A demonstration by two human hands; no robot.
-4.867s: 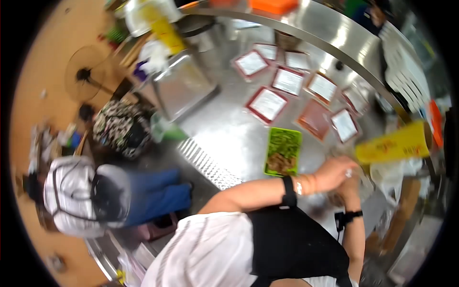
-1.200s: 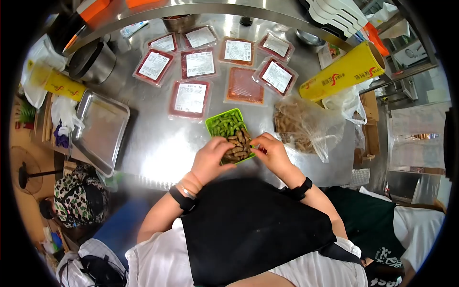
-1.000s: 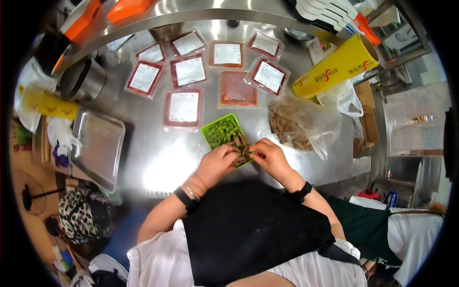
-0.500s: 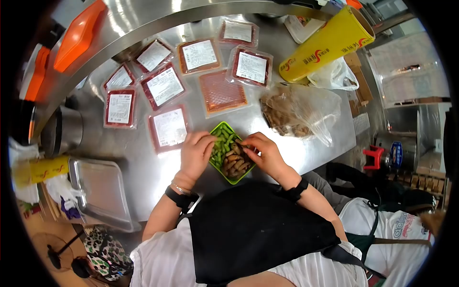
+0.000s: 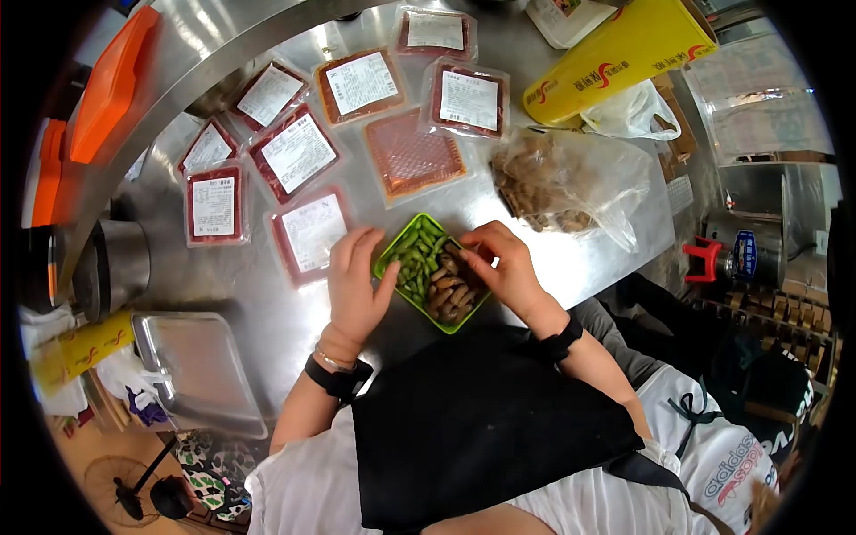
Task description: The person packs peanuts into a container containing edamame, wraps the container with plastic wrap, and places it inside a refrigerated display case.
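Note:
A small bright green tray (image 5: 454, 328) sits on the steel table close to my body. Green soybean pods, edamame (image 5: 415, 259), fill its left half, and brown peanuts in their shells (image 5: 453, 296) lie in the right half. At the tray's left edge is my left hand (image 5: 358, 278), fingers stretched and thumb apart, with nothing in it. My right hand (image 5: 506, 267) curves over the right rim beside the peanuts. Its thumb and forefinger are bent with a gap between them, and no held item shows.
Several sealed packs of red meat (image 5: 295, 153) with white labels lie beyond the tray. A clear bag of brown contents (image 5: 553, 183) is at right, near a yellow film roll (image 5: 615, 62). A clear plastic tray (image 5: 201, 370) stands left. Another person's white shirt (image 5: 704, 446) shows at lower right.
My left hand has drawn back from the edamame and its fingers have spread. My right hand has shifted from over the peanuts toward the right rim. The view has tilted slightly.

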